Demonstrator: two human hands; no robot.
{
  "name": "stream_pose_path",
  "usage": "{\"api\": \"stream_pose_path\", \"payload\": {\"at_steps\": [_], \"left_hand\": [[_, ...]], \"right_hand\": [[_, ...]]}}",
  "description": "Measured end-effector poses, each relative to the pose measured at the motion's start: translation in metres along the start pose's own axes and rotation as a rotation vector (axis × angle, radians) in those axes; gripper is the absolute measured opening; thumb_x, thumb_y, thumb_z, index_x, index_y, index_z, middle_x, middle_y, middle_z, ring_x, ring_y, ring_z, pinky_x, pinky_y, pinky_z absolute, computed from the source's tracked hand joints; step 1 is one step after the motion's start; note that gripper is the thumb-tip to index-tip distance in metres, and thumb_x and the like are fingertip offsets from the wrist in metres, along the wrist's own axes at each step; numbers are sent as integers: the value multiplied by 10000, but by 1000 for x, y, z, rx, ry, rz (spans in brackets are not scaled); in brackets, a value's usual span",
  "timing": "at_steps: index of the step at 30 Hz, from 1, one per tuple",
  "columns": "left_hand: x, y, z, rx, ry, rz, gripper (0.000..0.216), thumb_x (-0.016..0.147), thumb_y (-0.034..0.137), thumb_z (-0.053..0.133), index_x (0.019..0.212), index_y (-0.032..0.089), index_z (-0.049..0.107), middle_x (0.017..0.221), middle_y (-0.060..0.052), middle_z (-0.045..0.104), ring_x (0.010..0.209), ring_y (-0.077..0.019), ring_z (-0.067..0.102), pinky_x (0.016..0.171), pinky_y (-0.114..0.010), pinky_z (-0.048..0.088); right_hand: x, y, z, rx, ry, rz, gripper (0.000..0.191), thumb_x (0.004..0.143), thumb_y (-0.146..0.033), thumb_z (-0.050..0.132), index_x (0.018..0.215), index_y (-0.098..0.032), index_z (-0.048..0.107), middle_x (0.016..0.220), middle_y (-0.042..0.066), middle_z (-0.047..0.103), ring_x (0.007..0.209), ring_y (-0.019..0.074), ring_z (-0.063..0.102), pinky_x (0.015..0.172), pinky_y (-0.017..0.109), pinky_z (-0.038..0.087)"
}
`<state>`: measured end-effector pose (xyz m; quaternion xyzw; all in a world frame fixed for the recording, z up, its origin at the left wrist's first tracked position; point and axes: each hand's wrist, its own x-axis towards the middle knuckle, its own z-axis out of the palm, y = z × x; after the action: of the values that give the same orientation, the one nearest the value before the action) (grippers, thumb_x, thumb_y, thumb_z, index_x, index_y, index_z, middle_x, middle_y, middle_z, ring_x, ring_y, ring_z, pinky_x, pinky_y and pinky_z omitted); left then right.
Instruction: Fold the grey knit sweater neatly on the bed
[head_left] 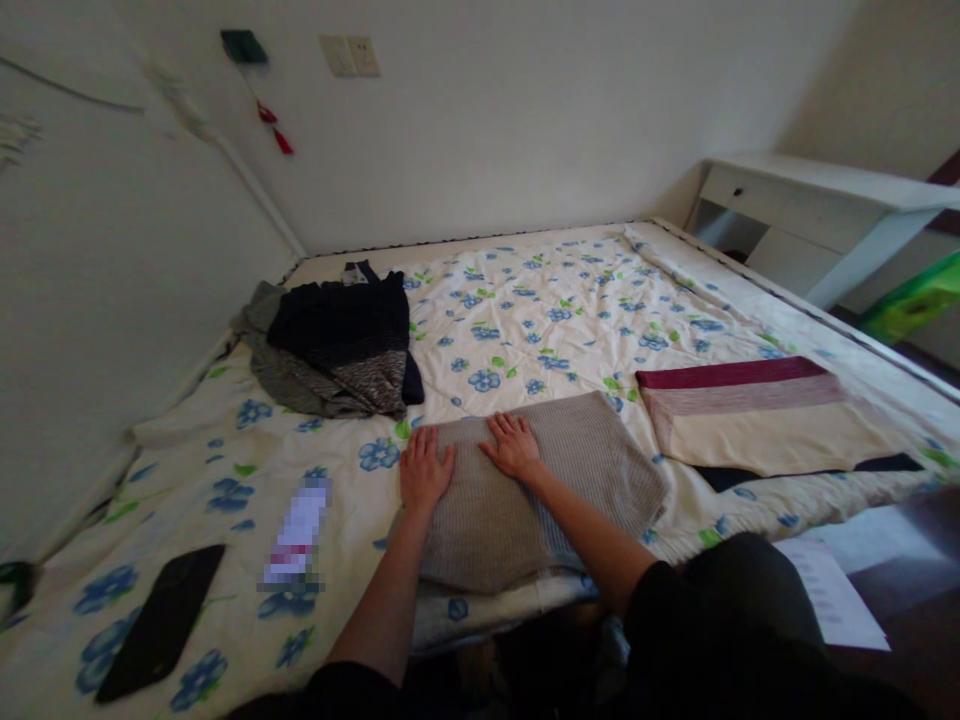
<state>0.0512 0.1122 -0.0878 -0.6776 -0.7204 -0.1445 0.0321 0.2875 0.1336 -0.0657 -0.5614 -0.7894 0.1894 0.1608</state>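
Observation:
A folded grey-beige ribbed knit sweater (pixel 480 530) lies flat near the front edge of the bed. My left hand (pixel 426 468) rests palm down on its left part, fingers stretched toward the wall. Flat on the sweater's upper middle is my right hand (pixel 512 446), its fingers slightly spread. Neither hand grips the fabric. To the right sits a folded knit garment with maroon, pink and cream bands (pixel 757 415), lying over a dark cloth (pixel 731 478). A loose pile of dark clothes (pixel 337 330), black and grey, is at the back left.
The bed wears a blue-flowered sheet (pixel 525 325). A black phone (pixel 161 625) lies at the front left, beside a blurred-out slip (pixel 298 535). A white desk (pixel 810 215) stands beyond the right side. Printed paper (pixel 836 595) is low on the right. Walls bound the back and left.

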Motion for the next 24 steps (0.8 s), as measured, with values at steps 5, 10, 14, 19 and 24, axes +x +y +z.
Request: {"api": "stream_pose_path", "payload": {"at_steps": [5,10,14,19,24], "left_hand": [[2,0,-1,-1,-5,-3,741,1112,548,401,1700,113,520,1793,-198,458,1678,-374,389,1359,-589,330],[2,1,-3,3,-18,-6,734,1114,542,399,1700,117,521,1795,-197,454,1681,-372,386,1361,-590,331],[3,0,-2,13,-27,-3,741,1115,547,392,1701,110,519,1793,-200,458,1682,-374,382,1364,-592,324],[11,-3,3,-12,-108,-27,762,1118,556,388,1733,113,469,1830,-197,389,1708,-380,335,1371,-624,307],[23,-17,-7,-99,-233,-73,709,1111,542,452,1712,171,511,1832,-175,395,1715,-349,341,1359,-598,351]], "right_hand": [[-15,101,-47,-144,-42,218,815,1163,-655,352,1804,-152,337,1867,134,285,1742,309,223,1414,513,121],[-37,196,-85,-256,-115,385,865,1157,-697,227,1838,-164,221,1894,148,169,1762,311,143,1406,556,79],[-45,241,-93,-246,-165,484,859,1162,-676,167,1848,-159,142,1904,159,91,1762,326,135,1385,617,138],[-39,248,-88,-218,-171,505,866,1161,-679,175,1849,-155,119,1906,162,59,1769,330,100,1386,644,109],[-42,241,-95,-139,-142,518,851,1162,-643,307,1836,-132,207,1893,167,157,1758,331,174,1401,587,155]]}}
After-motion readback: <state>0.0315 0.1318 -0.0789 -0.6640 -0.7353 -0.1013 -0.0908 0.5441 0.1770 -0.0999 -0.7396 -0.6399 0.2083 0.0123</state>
